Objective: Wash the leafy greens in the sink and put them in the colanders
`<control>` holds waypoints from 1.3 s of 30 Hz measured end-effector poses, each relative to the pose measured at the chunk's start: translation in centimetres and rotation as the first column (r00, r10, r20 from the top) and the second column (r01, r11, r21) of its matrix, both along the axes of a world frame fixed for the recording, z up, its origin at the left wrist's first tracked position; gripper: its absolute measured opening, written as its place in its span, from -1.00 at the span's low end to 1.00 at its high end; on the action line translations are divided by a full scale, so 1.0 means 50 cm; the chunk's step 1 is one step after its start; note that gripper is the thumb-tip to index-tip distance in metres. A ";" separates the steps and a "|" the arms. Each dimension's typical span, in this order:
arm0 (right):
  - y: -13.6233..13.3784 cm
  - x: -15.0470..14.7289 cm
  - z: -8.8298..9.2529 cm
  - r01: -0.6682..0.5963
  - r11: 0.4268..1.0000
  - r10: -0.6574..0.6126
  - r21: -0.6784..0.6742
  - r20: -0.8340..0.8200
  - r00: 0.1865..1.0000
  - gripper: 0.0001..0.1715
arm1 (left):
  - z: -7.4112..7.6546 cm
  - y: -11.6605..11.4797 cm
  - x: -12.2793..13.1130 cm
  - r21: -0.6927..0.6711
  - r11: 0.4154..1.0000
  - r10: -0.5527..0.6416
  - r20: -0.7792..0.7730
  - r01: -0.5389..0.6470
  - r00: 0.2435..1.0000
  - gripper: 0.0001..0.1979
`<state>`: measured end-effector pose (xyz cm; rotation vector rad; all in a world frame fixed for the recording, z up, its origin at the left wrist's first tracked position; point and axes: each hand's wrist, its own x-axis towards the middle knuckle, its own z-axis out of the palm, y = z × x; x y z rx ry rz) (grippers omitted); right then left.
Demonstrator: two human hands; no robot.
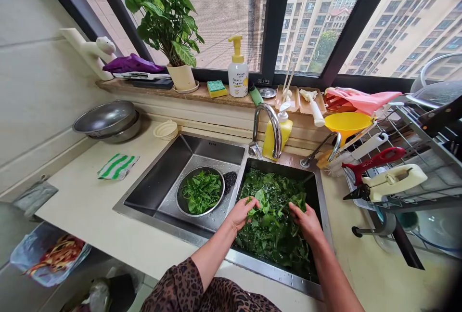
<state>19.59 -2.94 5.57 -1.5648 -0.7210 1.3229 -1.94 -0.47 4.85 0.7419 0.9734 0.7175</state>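
The right basin of a steel sink (151, 191) is full of water and green leafy vegetables (274, 230). My left hand (241, 212) reaches into that basin and closes its fingers on a bunch of leaves at the left side. My right hand (306, 219) is closed on another clump of leaves near the middle. On the raised left part of the sink stands a metal bowl (200, 191) holding more green leaves. The curved tap (269, 126) stands behind the two basins.
A yellow soap bottle (280, 131) stands behind the tap. A dish rack (415, 167) with tools fills the right counter. Stacked steel bowls (106, 120) and a striped cloth (117, 165) lie on the left counter. A potted plant (169, 28) stands on the windowsill.
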 end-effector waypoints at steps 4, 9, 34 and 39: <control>0.005 0.024 -0.017 0.104 0.994 -0.108 -0.034 -0.140 0.984 -0.61 | -0.004 0.000 -0.007 0.035 0.998 0.049 0.018 -0.049 0.999 -0.61; 0.002 0.016 -0.013 0.047 0.996 -0.068 -0.077 -0.304 0.950 -0.63 | -0.027 -0.006 -0.004 0.086 0.992 0.082 0.077 -0.089 0.994 -0.52; 0.008 -0.071 -0.038 -0.207 0.977 0.177 -0.045 -0.362 0.915 -0.58 | -0.056 -0.010 0.004 0.157 0.981 0.109 0.050 -0.115 0.993 -0.18; 0.024 -0.032 -0.080 -0.173 0.985 0.170 -0.020 -0.111 0.979 -0.58 | -0.101 0.011 0.013 0.201 0.980 0.063 -0.352 0.010 0.934 -0.45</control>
